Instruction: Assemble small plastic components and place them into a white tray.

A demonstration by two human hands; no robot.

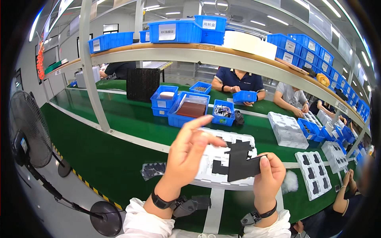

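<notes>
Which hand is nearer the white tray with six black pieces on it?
Right. The right hand, pinching a black sheet, is left of the tray with a gap between; the left hand is farther left.

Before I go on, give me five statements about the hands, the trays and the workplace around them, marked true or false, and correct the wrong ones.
1. The right hand grips a flat black piece near its edge. True.
2. The left hand lies flat on the green table. False: it is raised, with its fingers extended toward the black piece.
3. The white tray beneath the hands stands on the overhead shelf. False: it lies on the green table.
4. A black fan stands to the left of the table. True.
5. The person in the dark shirt across the table holds a red bin. False: the bin is blue.
</notes>
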